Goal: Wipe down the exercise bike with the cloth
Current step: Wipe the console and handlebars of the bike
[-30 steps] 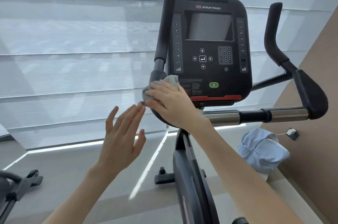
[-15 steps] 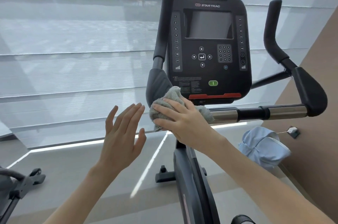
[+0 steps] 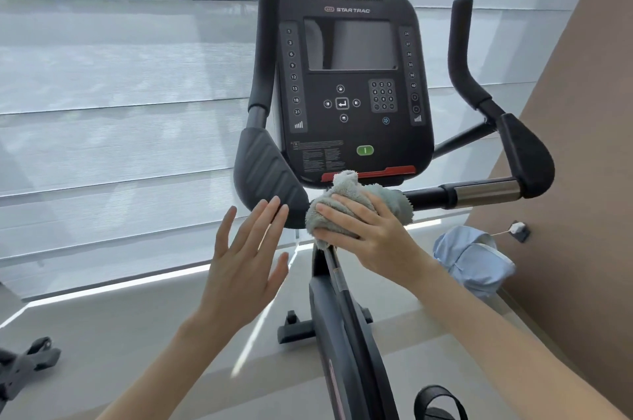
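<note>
Head view: the right hand (image 3: pixel 370 231) is laid flat over a bunched grey cloth (image 3: pixel 346 203), which is pressed against the middle of the exercise bike (image 3: pixel 356 334), where the horizontal handlebar (image 3: pixel 479 193) meets the stem, just below the red strip at the bottom of the console (image 3: pixel 352 83). The cloth is bunched, probably so that a thick pad is kept between palm and metal and the round bar can be wrapped as it is rubbed. The right fingers (image 3: pixel 342 210) are extended, slightly parted and pressed down on the cloth, with the thumb tucked under its lower edge; the cloth is thus clamped against the bike rather than pinched between fingertips. A tuft of cloth stands up beyond the fingertips, touching the red strip, and a fold hangs past the knuckles on the far side.

The left hand (image 3: pixel 243 265) is held open and empty, fingers straight and mildly spread. Its fingertips (image 3: pixel 270 207) overlap the lower edge of the padded left elbow rest (image 3: pixel 267 176); contact cannot be confirmed. It is judged to be held there for balance or in readiness to steady the bike.

Beyond the right wrist, a pale blue bag (image 3: pixel 476 262) is seen on the floor by the wall. The chrome grip section, well past the fingertips to the right, appears not yet reached.
</note>
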The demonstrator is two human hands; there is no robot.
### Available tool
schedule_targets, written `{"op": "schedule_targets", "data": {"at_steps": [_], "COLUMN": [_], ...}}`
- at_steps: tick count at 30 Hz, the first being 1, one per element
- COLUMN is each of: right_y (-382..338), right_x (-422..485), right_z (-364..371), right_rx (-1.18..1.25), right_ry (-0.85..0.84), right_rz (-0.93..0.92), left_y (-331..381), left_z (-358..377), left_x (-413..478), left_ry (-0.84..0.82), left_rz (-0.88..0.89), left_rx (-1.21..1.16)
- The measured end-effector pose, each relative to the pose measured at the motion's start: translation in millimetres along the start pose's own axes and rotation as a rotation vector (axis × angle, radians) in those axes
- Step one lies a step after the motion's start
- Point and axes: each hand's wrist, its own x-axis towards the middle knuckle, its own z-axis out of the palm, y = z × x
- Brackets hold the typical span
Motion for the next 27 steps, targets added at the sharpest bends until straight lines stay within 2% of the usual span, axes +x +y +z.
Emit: {"op": "schedule_targets", "data": {"at_steps": [4, 9, 13, 18, 22, 25, 27], "right_y": [23, 39, 27, -10, -59, -99, -129], "right_x": [-40, -75, -86, -77, -59, -53, -53], "right_z": [-4, -16, -30, -59, -94, -116, -131], "right_rx": [-0.067, -0.037, -0.05, 0.018, 0.006, -0.025, -0.068], "right_ry": [0.02, -0.028, -0.059, -0.088, -0.104, -0.137, -0.143], "right_rz": [0.105, 0.225, 0.406, 0.675, 0.818, 0.934, 1.016], "left_y": [9, 17, 15, 10, 5, 5, 11], "left_z": [6, 10, 12, 18, 17, 10, 4], "left_x": [-1, 0, -2, -4, -3, -7, -18], "left_ry": [-0.03, 0.0, 0.006, -0.009, -0.026, -0.006, -0.008], "left_rz": [-0.022, -0.068, -0.052, -0.035, 0.005, 0.027, 0.115], "left_rx": [0.059, 0.067, 0.065, 0.029, -0.061, -0.208, -0.346]}}
